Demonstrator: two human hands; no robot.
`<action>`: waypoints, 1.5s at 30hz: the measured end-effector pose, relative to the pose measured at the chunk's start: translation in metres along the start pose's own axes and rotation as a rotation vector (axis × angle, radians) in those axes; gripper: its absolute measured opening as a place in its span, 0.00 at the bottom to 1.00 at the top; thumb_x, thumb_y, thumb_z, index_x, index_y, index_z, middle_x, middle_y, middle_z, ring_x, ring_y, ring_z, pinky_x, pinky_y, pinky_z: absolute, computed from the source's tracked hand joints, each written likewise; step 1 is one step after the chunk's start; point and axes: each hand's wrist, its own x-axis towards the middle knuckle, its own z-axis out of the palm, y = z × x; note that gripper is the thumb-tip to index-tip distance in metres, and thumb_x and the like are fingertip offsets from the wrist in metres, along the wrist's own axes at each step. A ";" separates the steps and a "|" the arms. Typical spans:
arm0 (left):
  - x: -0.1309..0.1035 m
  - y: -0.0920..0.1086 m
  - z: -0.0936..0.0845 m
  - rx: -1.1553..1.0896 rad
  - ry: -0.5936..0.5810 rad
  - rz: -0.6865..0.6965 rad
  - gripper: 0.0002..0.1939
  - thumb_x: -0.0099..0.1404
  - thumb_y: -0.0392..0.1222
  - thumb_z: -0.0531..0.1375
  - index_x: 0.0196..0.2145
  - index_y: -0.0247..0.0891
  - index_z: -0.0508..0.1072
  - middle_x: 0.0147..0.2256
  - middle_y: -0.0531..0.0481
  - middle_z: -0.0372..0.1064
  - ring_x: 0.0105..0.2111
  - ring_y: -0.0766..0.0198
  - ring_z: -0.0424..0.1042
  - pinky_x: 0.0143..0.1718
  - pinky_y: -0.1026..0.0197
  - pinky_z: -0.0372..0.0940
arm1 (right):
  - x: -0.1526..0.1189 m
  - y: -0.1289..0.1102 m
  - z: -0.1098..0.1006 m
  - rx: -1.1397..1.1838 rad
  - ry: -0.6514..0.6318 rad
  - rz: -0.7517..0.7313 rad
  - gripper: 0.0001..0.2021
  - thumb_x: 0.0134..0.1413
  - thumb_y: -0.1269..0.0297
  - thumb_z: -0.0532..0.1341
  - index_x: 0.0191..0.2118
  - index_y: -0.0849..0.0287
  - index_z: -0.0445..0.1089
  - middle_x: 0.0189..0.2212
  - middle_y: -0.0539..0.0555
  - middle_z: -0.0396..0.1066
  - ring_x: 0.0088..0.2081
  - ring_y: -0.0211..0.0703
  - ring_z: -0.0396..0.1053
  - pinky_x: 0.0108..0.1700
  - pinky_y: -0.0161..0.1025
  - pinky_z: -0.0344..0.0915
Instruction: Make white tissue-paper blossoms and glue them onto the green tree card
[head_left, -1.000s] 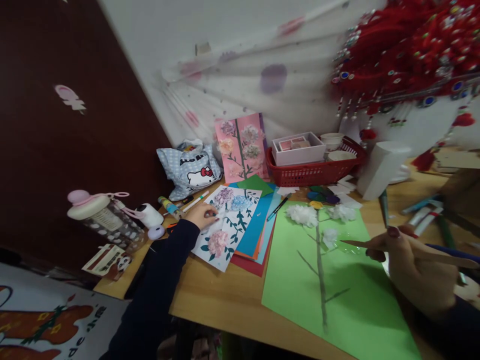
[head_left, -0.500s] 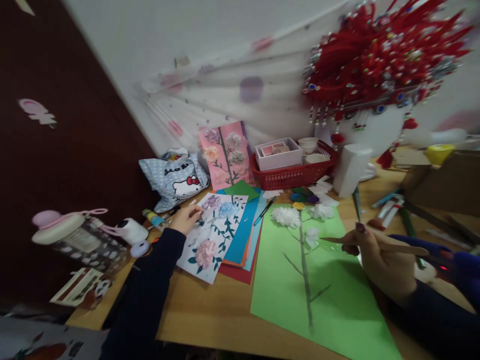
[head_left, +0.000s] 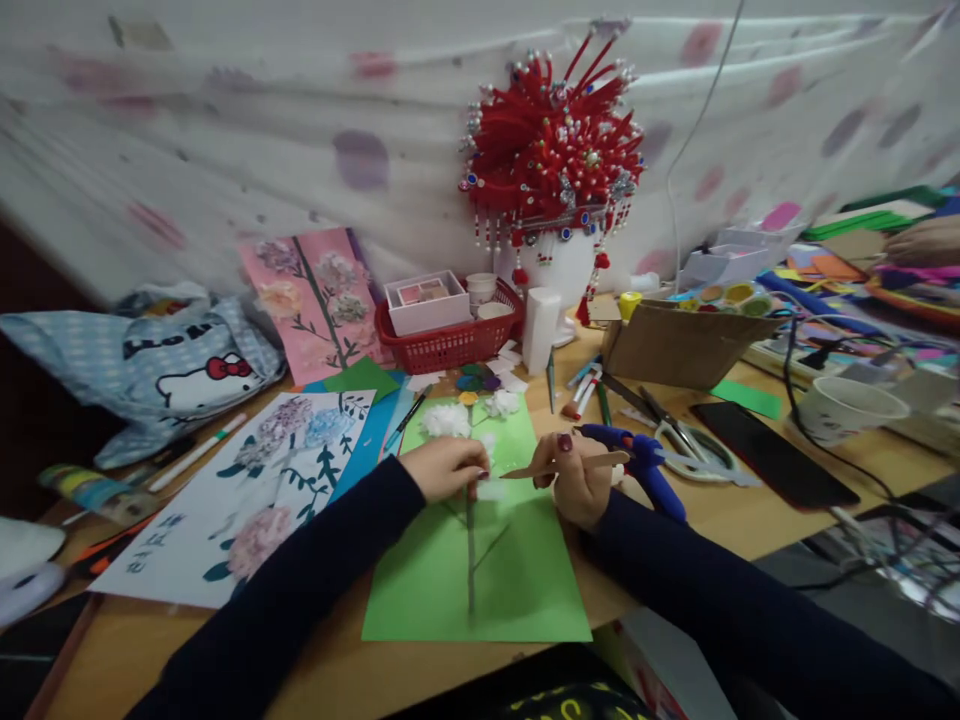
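A green sheet (head_left: 525, 590) with a dark painted stem and branches lies in front of me. White ruffled paper flowers (head_left: 445, 419) sit near its top, with a small yellow piece (head_left: 468, 398) between them. My left hand (head_left: 448, 467) is over the stem, fingertips pinched on a small white paper piece (head_left: 492, 490), slightly blurred. Closed around a pointed wooden stick (head_left: 606, 460), my right hand (head_left: 579, 485) is at the sheet's right edge. The stick's tip points left, close to the white piece.
Left are a white flower picture (head_left: 180, 530) and a blue checked bag (head_left: 150, 360). Behind stand a pink flower picture (head_left: 307, 300), a red basket (head_left: 450, 347) and a red headdress (head_left: 555, 150). Right: a blue glue gun (head_left: 660, 490), scissors (head_left: 697, 450), phone (head_left: 772, 455), paper cup (head_left: 847, 410) and another person's hand (head_left: 926, 240).
The view has swung to the right. My left hand has moved from the white flower picture to the green sheet, near the stick's tip. My right hand still holds the stick.
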 end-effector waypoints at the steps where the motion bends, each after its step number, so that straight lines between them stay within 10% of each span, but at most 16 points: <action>1: 0.009 0.000 0.004 0.055 0.034 -0.006 0.06 0.61 0.33 0.51 0.31 0.36 0.67 0.23 0.53 0.70 0.24 0.67 0.70 0.30 0.66 0.62 | 0.001 0.000 0.000 -0.017 -0.005 -0.017 0.29 0.66 0.56 0.41 0.20 0.59 0.68 0.12 0.49 0.64 0.15 0.32 0.61 0.21 0.31 0.58; 19: 0.021 -0.021 0.006 0.079 0.260 -0.010 0.07 0.61 0.34 0.49 0.35 0.38 0.66 0.21 0.55 0.67 0.25 0.64 0.69 0.33 0.63 0.62 | 0.018 0.006 0.011 -0.296 -0.198 0.017 0.23 0.64 0.55 0.44 0.24 0.58 0.65 0.16 0.50 0.67 0.19 0.36 0.64 0.24 0.32 0.57; 26: -0.001 -0.044 0.017 0.332 0.455 0.035 0.32 0.50 0.50 0.64 0.50 0.34 0.63 0.49 0.38 0.62 0.51 0.49 0.61 0.53 0.50 0.57 | 0.018 0.010 0.013 -0.324 -0.243 -0.007 0.21 0.64 0.56 0.45 0.23 0.58 0.63 0.17 0.51 0.68 0.20 0.36 0.65 0.24 0.32 0.57; 45: -0.011 -0.040 0.024 0.497 0.335 -0.144 0.32 0.57 0.58 0.58 0.54 0.38 0.64 0.49 0.39 0.56 0.50 0.46 0.57 0.50 0.46 0.57 | 0.017 0.009 0.014 -0.195 -0.118 0.122 0.23 0.64 0.53 0.46 0.25 0.59 0.69 0.16 0.50 0.66 0.18 0.34 0.63 0.22 0.31 0.57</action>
